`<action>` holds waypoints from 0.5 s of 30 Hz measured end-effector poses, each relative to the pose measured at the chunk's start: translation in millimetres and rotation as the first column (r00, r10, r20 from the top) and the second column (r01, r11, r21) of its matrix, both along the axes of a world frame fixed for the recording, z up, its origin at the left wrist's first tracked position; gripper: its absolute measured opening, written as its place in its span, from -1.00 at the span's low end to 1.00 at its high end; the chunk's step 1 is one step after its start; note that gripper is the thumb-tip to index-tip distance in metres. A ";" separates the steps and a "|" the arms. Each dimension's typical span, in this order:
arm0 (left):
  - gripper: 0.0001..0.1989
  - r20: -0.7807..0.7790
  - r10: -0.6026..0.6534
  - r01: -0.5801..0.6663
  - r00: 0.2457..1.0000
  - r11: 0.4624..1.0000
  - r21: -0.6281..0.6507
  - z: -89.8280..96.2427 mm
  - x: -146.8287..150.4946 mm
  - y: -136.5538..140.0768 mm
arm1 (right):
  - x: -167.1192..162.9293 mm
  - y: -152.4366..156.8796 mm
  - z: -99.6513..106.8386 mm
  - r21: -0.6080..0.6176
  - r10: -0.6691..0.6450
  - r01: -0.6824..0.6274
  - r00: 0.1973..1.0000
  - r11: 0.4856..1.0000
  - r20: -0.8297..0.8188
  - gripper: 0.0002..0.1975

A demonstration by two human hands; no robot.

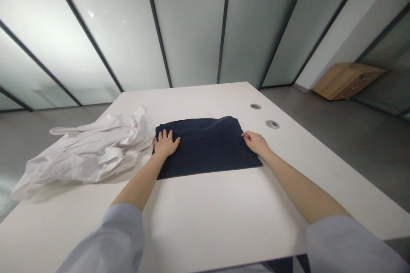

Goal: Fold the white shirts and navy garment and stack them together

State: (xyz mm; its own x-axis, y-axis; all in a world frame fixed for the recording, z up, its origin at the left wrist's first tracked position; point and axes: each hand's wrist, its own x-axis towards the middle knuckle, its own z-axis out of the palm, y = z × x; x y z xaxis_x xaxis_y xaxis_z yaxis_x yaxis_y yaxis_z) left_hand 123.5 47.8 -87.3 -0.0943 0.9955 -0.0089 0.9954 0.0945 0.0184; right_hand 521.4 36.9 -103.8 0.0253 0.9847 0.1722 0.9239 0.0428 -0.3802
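Note:
A dark navy folded cloth lies flat on the white table, roughly rectangular, with its far edge slightly uneven. My left hand rests on the cloth's left part, palm down with the fingers spread. At the right edge, my right hand has its thumb and fingers pinched together on the cloth's border. Whether the navy cloth is a garment cannot be made out.
To the left, a crumpled white garment is heaped on the table and hangs over its side. Two round cable grommets sit in the tabletop at right. Frosted glass panels stand behind; a wooden cabinet is at far right.

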 end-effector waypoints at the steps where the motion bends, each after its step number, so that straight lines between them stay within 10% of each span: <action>1: -0.26 -0.003 0.005 -0.005 1.000 1.000 -0.001 1.0 0.5 0.1 | -1.5 1.7 3.2 -0.002 -0.003 0.003 0.998 1.000 0.056 -0.71; 8: -0.41 -0.035 -0.264 0.264 0.964 0.934 0.241 11.1 44.5 3.2 | -67.6 30.9 42.0 0.156 0.146 -0.172 0.975 0.973 0.166 -0.58; 15: -0.26 0.087 -0.202 0.201 0.976 0.979 0.024 -2.2 46.4 34.1 | -126.0 52.8 16.0 -0.170 0.196 -0.165 0.962 0.972 0.190 -0.31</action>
